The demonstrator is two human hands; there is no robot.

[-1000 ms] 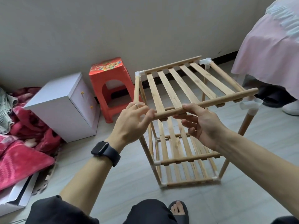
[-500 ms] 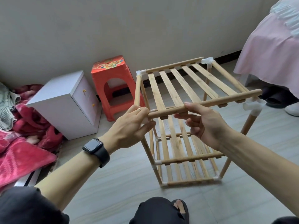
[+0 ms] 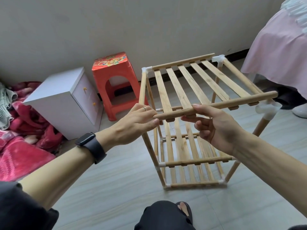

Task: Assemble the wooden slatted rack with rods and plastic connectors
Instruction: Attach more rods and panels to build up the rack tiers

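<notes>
The wooden slatted rack stands on the tiled floor right of centre. Its lower shelves are fitted, and its top slatted panel is raised at the near edge. A pink bedspread hangs in the upper right corner. A red blanket lies crumpled at the left edge. A white cabinet and a red plastic stool sit against the wall left of the rack.

Both hands hold the panel's near rod, just as they did a second ago. The left hand pinches the rod's free left end between thumb and fingertips, and its forearm now comes in flatter from the lower left. The right hand has its thumb on top of the rod and its forefinger beneath, with the other fingers curled below.

The rod's right end still rides just above the white plastic connector on the near right post and is not seated in it. The left wrist carries a dark watch, and a ring shows on a left finger.
</notes>
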